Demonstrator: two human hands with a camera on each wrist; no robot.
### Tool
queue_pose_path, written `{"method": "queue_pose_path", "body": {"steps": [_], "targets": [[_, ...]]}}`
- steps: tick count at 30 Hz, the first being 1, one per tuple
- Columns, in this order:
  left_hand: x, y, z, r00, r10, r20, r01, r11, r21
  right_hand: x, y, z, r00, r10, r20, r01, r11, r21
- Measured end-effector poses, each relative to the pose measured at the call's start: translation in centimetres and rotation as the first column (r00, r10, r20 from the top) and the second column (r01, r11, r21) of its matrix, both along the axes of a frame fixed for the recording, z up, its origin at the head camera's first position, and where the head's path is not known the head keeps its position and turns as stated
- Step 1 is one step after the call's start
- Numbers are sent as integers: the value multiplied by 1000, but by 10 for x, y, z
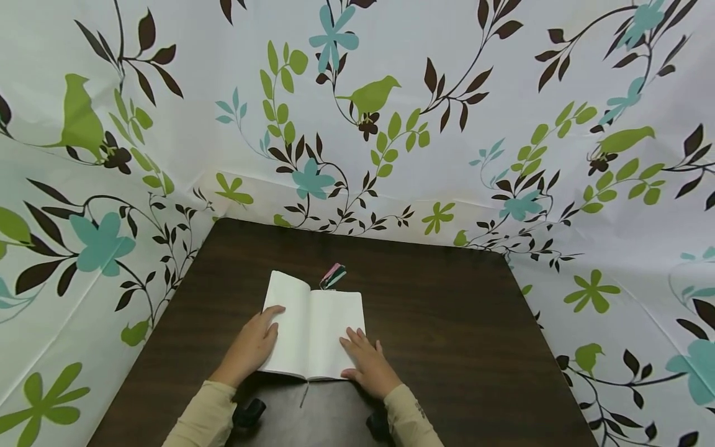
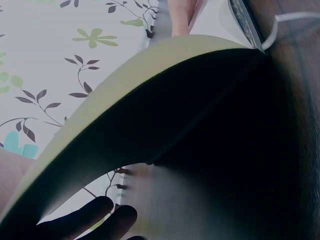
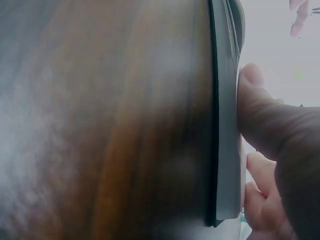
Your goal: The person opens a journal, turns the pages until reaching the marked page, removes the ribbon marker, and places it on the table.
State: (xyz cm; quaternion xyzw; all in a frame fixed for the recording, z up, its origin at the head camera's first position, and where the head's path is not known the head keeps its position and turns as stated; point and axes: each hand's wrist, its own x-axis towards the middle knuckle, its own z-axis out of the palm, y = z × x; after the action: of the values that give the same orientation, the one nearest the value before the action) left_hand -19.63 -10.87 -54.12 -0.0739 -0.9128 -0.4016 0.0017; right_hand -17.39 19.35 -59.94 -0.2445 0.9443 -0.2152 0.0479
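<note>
A notebook [image 1: 335,323] lies open on the dark table, both facing pages blank. My left hand [image 1: 249,344] holds its left half at the outer edge, with index finger and thumb over the page. From the left wrist, that half shows as a raised, curved leaf with a dark underside [image 2: 200,110], and shadowed fingers [image 2: 107,215] reach beneath it. My right hand [image 1: 368,366] rests on the right page's lower outer part, its fingers spread and fairly straight. In the right wrist view, the thumb [image 3: 255,110] lies against the page side, beside the notebook's thick edge [image 3: 226,115].
Just beyond the notebook's top edge lies a small bundle of slim pink, dark and pale green items [image 1: 333,276]. A ribbon bookmark [image 1: 305,394] hangs from the spine toward me. Patterned cloth [image 1: 391,205] borders the dark wooden table [image 1: 447,323] at the back and sides.
</note>
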Motion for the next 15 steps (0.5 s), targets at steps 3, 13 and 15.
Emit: {"method": "queue_pose_path", "body": {"steps": [3,13,15], "targets": [[-1,0,1,1000,2,-2,-2,1000,1,-2,-1,1,1000,1,-9,-1,1000,6],[4,1,2,1000,11,9,-11,1000,-5,-2,-2,-3,1000,-19,12,19,998,59],[4,0,2,1000,5,10,-5,1000,-5,-1,-2,-3,1000,-16,10,16,997,69]]}}
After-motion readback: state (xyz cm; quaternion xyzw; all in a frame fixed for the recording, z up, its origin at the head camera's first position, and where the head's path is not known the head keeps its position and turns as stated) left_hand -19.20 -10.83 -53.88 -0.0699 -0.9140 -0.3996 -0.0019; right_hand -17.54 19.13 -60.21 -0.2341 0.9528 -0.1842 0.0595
